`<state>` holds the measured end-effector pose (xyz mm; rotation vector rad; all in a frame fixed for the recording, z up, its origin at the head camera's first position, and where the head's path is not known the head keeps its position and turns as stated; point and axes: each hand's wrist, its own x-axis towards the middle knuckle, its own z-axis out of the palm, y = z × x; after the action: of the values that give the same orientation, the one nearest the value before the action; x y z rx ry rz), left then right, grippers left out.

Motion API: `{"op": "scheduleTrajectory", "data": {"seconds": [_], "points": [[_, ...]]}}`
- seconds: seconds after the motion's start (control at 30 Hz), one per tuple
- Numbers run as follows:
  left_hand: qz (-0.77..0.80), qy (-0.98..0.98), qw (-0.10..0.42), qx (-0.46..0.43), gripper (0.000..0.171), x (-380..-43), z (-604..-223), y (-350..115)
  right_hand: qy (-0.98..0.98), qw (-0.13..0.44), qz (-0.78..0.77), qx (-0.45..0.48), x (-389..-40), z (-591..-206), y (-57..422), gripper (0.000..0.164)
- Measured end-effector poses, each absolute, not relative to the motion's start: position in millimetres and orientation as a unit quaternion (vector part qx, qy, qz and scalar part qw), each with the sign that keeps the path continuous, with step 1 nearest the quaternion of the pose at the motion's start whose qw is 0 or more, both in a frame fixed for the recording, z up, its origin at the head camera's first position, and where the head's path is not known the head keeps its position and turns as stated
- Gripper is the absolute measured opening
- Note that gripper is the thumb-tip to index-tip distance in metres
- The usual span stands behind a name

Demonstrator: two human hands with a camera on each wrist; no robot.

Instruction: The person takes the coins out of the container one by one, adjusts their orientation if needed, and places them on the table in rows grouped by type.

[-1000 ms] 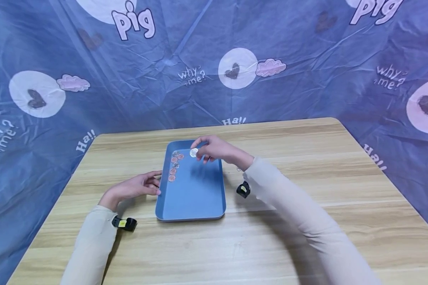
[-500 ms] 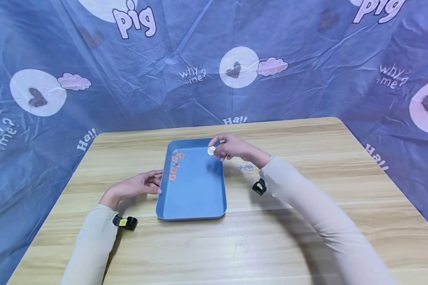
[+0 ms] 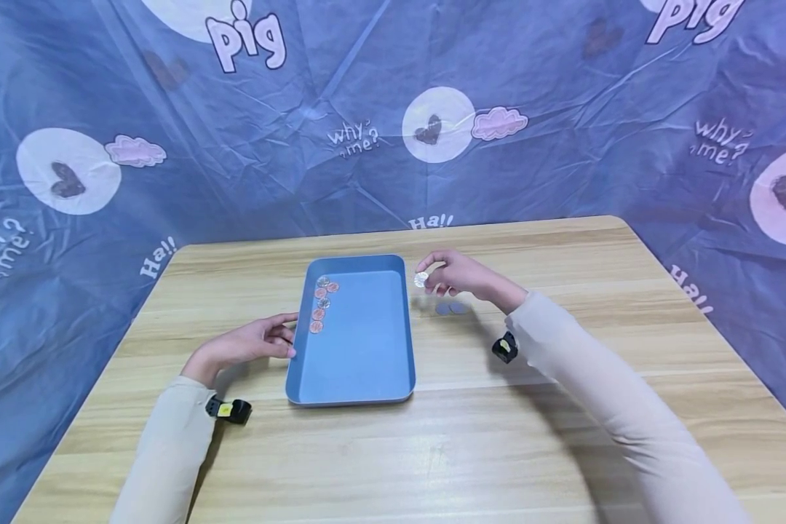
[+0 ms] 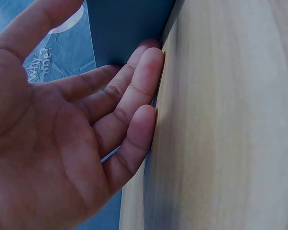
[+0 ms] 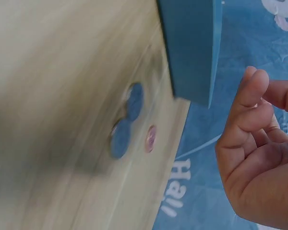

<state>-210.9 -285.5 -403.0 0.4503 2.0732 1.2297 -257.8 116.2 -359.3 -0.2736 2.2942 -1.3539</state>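
In the head view a shallow blue tray lies on the table, with several silver and copper-coloured coins along its left side inside. My left hand touches the tray's outer left wall; in the left wrist view its fingers bend loosely, tips at the tabletop beside that wall. Just off the tray's right edge, my right hand pinches a silver coin between thumb and forefinger, raised above the table. The right wrist view does not show that coin.
Two silver coins lie side by side on the wooden table, below my right hand. A copper-coloured coin lies near them. A blue printed cloth hangs behind the table.
My right hand has moved right with the silver coin, from over the tray to beyond its right edge. My left hand and the tray have stayed put.
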Motion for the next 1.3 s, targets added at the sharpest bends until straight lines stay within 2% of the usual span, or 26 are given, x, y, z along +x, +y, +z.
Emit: {"op": "scheduleTrajectory", "data": {"seconds": [0.83, 1.3], "points": [[0.469, 0.797, 0.337, 0.178, 0.087, -212, -405, -285, 0.841, 0.243, -0.48, -0.056, -250, -396, 178, 0.037], [0.473, 0.793, 0.341, 0.174, 0.088, -212, -404, -286, 0.851, 0.257, -0.456, -0.046, -252, -404, 190, 0.033]]}}
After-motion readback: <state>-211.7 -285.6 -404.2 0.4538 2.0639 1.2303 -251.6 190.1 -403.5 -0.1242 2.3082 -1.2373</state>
